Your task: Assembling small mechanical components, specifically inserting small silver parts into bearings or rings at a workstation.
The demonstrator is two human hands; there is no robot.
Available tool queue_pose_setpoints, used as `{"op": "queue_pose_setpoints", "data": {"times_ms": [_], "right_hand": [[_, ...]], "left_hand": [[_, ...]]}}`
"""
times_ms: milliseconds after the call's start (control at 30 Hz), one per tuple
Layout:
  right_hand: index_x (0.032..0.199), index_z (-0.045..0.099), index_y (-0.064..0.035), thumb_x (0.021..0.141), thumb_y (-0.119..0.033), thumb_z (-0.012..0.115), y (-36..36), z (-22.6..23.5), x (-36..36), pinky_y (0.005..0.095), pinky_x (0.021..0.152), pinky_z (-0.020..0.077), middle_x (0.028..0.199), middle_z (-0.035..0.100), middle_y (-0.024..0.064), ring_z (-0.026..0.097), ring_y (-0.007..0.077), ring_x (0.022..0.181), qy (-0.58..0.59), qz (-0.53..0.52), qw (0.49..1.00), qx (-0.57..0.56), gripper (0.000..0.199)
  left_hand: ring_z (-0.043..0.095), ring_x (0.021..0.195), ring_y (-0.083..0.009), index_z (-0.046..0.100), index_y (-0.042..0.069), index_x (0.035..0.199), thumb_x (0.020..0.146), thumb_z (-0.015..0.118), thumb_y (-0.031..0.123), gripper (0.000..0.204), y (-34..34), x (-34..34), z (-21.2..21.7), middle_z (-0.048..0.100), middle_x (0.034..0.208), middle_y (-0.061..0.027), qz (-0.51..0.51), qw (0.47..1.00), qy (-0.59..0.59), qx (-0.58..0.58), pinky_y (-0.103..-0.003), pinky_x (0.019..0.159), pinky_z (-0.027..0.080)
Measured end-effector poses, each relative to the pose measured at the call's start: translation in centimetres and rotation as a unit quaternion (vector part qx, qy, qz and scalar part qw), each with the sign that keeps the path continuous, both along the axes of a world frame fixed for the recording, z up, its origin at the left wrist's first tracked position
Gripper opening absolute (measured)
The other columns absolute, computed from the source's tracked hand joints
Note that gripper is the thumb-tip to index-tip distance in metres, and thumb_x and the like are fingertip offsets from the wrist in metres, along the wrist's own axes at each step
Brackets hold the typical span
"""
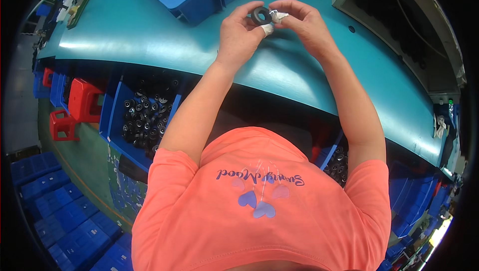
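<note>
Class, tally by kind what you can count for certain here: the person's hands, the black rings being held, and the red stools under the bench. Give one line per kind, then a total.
Hands: 2, left hand and right hand
Black ring held between the fingertips: 1
Red stools: 2, larger red stool and smaller red stool
Total: 5

Two hands (239,34) (304,24), one black ring (260,15), two red stools (84,99) (62,125).
</note>
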State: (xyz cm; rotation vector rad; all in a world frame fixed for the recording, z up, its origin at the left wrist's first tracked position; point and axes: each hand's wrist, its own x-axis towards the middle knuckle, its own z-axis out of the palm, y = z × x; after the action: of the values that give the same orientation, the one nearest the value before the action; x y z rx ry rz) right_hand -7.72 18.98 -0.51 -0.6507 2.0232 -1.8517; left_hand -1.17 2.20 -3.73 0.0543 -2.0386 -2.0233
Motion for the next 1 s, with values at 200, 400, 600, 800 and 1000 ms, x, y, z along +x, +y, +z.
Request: {"op": "queue_pose_setpoints", "data": {"times_ms": [200,400,600,800,1000], "right_hand": [[0.124,0.064,0.0020,0.088,-0.013,0.062,0.6,-0.9,0.0,0.0309,0.094,0.0515,0.114,0.068,0.0097,0.066,0.0171,0.102,-0.083,0.037,0.994,-0.059,0.039],[0.130,0.058,0.0051,0.094,-0.013,0.063,0.8,-1.8,-0.3,0.0324,0.099,0.0515,0.118,0.066,0.0131,0.065,0.0199,0.107,-0.201,0.081,0.967,-0.132,0.040],[0.129,0.058,0.0054,0.096,-0.011,0.060,0.5,-1.7,-0.1,0.0341,0.101,0.0520,0.121,0.065,0.0147,0.064,0.0214,0.110,-0.244,0.067,0.955,-0.158,0.037],[0.129,0.059,0.0047,0.095,-0.007,0.058,0.2,-1.9,0.1,0.0337,0.102,0.0520,0.123,0.064,0.0147,0.064,0.0211,0.111,-0.257,0.053,0.951,-0.164,0.036],[0.130,0.059,0.0034,0.092,-0.004,0.061,0.4,-2.1,0.0,0.0323,0.101,0.0509,0.122,0.064,0.0136,0.064,0.0199,0.110,-0.234,0.045,0.955,-0.177,0.039]], "left_hand": [[0.065,0.087,-0.0092,0.059,0.001,0.128,0.080,0.077,0.003,0.052,0.4,0.2,0.4,0.069,0.100,-0.0048,0.009,0.999,0.042,-0.025,-0.023,0.076,0.053],[0.064,0.083,-0.0091,0.061,0.000,0.117,0.079,0.082,0.010,0.044,1.1,0.7,0.9,0.068,0.095,-0.0051,0.068,0.991,0.057,-0.097,-0.023,0.073,0.053],[0.062,0.076,-0.0075,0.061,0.000,0.115,0.076,0.084,0.011,0.046,1.0,0.5,0.4,0.068,0.090,-0.0049,0.097,0.981,0.082,-0.145,-0.022,0.068,0.053],[0.064,0.077,-0.0082,0.061,-0.001,0.114,0.076,0.084,0.010,0.046,0.9,0.7,0.5,0.069,0.089,-0.0049,0.095,0.980,0.065,-0.164,-0.022,0.067,0.053],[0.065,0.091,-0.0121,0.058,-0.003,0.122,0.081,0.079,0.005,0.046,0.5,0.3,0.2,0.067,0.104,-0.0078,0.004,0.999,0.042,0.026,-0.026,0.080,0.055]]}}
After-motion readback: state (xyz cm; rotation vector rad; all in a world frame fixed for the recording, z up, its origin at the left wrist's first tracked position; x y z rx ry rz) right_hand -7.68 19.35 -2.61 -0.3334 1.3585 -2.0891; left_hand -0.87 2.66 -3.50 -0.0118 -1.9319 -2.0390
